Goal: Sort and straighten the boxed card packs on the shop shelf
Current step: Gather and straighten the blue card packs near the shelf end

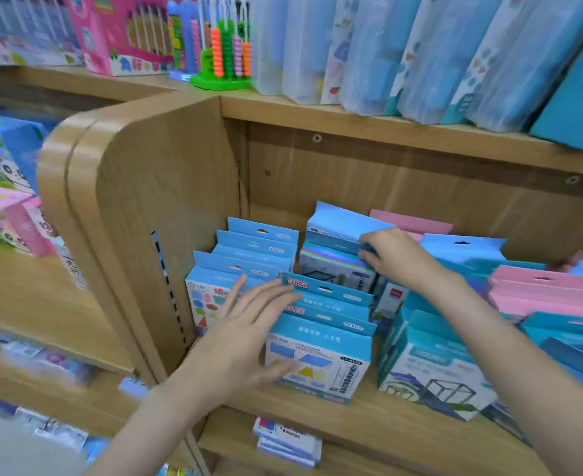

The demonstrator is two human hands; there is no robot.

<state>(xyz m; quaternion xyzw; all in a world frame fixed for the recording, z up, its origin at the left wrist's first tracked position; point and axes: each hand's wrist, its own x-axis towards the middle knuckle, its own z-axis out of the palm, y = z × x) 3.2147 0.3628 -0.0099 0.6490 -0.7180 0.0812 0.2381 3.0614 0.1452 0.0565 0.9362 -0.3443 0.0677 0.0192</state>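
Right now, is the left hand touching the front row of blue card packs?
Touching. The head view shows the left hand laid with straight fingers against the front blue packs, thumb on the foremost box.

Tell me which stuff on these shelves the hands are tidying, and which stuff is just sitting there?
Being tidied:
- blue card packs, left hand flat against them
- shiny-fronted pack, right hand pinching its top
- pink packs

Just sitting there:
- abacus
- pink toy box
- tall blue packets

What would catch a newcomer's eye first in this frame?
Two bare hands among blue boxed card packs on the wooden shelf: the left hand lies flat against the front stack, the right hand pinches a pack further back. Above, a bright green abacus stands out.
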